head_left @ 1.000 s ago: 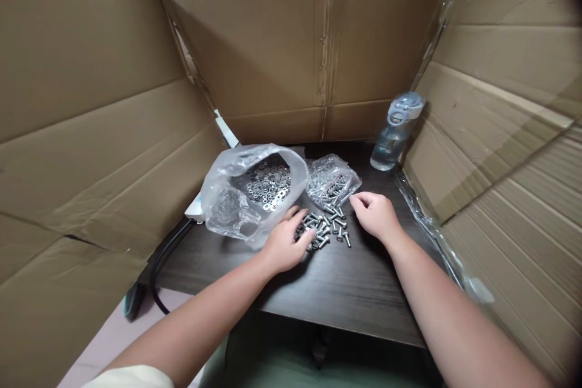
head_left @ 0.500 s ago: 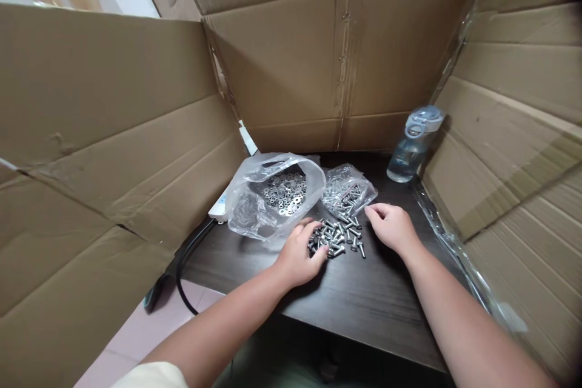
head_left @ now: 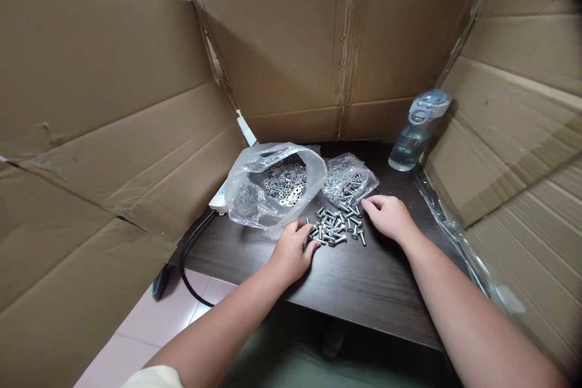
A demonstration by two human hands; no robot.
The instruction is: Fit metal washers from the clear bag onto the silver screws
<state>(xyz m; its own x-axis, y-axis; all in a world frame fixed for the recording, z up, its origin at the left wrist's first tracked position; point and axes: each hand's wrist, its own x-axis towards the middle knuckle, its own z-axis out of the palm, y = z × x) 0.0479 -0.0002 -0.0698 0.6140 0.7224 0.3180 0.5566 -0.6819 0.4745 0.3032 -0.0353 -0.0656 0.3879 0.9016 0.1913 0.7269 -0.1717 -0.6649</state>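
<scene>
A loose pile of metal bolts [head_left: 334,225] lies on the dark table in front of two plastic bags. At the pile's left edge is my left hand [head_left: 293,251], its thumb and curled fingers apart around a few bolts. My right hand [head_left: 388,215] is closed in a pinch at the pile's upper right, beside the lower edge of the clear bag of bolts [head_left: 345,170]; what sits between its fingertips is too small to make out. Left of that bag, a wide-open plastic bag [head_left: 245,203] holds many metal washers [head_left: 286,183].
A water bottle [head_left: 416,133] stands at the back right. Cardboard walls [head_left: 282,66] enclose the dark table [head_left: 364,297] at the back and sides. On the left, a white power strip [head_left: 219,201] and a black cable [head_left: 184,260] lie by the table's edge.
My left hand has drawn slightly left from the pile, and its thumb and fingers are nearer each other. My right hand has shifted slightly left relative to the bolts. The view has tilted a little.
</scene>
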